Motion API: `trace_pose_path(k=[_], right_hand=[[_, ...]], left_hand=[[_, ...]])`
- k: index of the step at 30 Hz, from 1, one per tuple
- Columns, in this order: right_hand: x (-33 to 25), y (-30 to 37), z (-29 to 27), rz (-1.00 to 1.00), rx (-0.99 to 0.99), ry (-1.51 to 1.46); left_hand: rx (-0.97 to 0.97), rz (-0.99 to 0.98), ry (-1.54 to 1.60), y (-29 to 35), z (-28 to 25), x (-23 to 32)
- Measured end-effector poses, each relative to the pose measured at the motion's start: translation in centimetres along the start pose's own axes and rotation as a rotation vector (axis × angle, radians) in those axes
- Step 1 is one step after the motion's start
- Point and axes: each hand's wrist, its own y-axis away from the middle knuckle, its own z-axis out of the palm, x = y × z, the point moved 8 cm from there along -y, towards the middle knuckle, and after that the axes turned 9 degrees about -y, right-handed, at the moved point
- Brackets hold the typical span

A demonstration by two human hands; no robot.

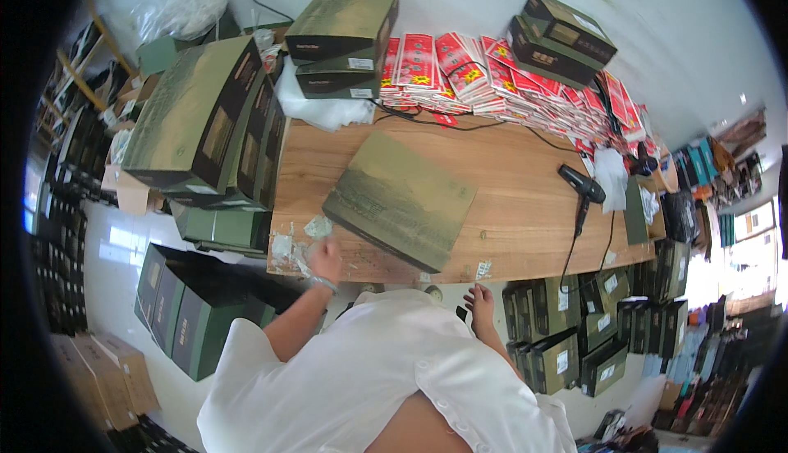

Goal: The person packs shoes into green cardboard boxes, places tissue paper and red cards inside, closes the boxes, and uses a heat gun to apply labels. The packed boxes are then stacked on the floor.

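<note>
My left hand (326, 261) is at the near left edge of the wooden table (517, 199), smeared by motion, beside crumpled pale scraps (318, 226) that look like peeled labels. Its fingers are too blurred to read. My right hand (481, 304) hangs just off the near edge with its fingers curled. A small dark object (462, 313) shows by that hand, too little of it visible to name. Between and beyond my hands, an olive-green shoebox-like carton (402, 199) lies closed and at an angle on the table. A small white sticker (483, 270) lies near the table's edge.
Stacked green boxes stand left (193, 116) and at the back (345, 22). Piled red-and-white packets (492, 75) line the wall beside two boxes (562, 38). A black hair dryer (582, 186) with trailing cord lies right. More boxes (562, 322) stand below the table.
</note>
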Motion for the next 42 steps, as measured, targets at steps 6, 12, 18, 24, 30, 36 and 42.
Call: trace_pose_path(k=[6, 12, 18, 24, 30, 36, 42], right_hand=[[-1.3, -3.8, 5.4, -0.225, -0.033, 0.203], [-3.9, -2.7, 8.4, 0.059, -0.110, -0.092], [-5.6, -4.5, 2.9, 0.154, -0.274, -0.034], [-3.5, -10.7, 1.7, 0.253, -0.312, 0.068], [-3.5, -16.6, -0.9, 0.379, -0.573, -0.226], [-10.7, -15.2, -5.5, 0.516, -0.433, -0.459], [-24.2, -8.6, -8.5, 0.334, -0.178, -0.366]], left_hand=[[-0.071, 0.015, 0.217, -9.9, -0.6, 2.5], [-0.474, -0.020, 0.397, -7.4, 7.8, -1.9], [-0.744, -0.245, 0.645, -2.9, 13.2, -4.6], [-0.684, -0.347, 0.578, -2.4, 16.7, -0.2], [-0.622, -0.368, 0.596, -1.8, 19.3, 3.5], [-0.777, -0.370, 1.287, 1.5, 18.7, 4.7], [-0.727, -0.396, 1.370, 7.7, 20.8, 12.8]])
